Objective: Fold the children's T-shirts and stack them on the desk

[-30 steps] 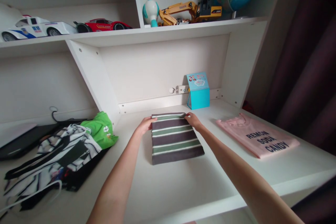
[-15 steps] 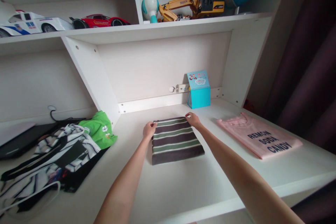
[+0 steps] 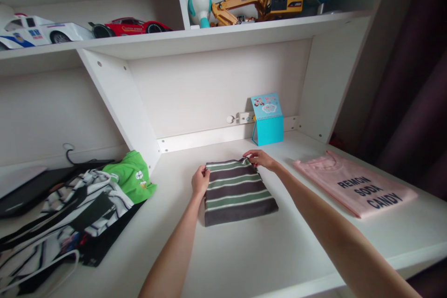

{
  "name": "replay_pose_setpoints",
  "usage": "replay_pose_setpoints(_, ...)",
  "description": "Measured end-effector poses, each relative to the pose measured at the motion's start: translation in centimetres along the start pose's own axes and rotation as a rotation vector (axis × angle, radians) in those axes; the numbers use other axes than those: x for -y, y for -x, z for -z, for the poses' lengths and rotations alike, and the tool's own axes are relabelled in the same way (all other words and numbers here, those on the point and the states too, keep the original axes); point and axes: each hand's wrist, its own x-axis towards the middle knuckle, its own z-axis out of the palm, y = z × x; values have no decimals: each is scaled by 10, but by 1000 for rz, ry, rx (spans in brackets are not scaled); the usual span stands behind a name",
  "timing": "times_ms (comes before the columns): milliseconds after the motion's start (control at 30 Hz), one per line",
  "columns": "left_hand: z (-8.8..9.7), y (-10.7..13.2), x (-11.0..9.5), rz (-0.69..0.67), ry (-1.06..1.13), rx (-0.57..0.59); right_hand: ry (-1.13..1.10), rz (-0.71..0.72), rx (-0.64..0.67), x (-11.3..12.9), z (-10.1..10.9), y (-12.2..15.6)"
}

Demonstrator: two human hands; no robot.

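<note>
The folded striped garment [image 3: 237, 193] lies at lower centre on the white desk [image 3: 244, 260]; it is soft, light, and best held at its edges. The left hand [image 3: 200, 181] curls against its left edge, with no clear grip. The right hand [image 3: 260, 159] appears to pinch its top fold between fingertips and thumb.

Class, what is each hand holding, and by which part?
The left hand grips the folded striped garment at its left edge; the right hand pinches its far edge.
</note>
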Motion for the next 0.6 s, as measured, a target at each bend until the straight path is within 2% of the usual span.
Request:
replay_pose_setpoints(133, 1, 1, -1, 3, 0, 3, 15, 56, 56, 6, 1, 0)
replay_pose_setpoints(400, 1, 1, -1, 5, -8, 19, 148, 95, 21, 27, -4, 1)
replay_pose_setpoints(600, 1, 2, -2, 9, -7, 23, 213, 34, 61, 43, 11, -4)
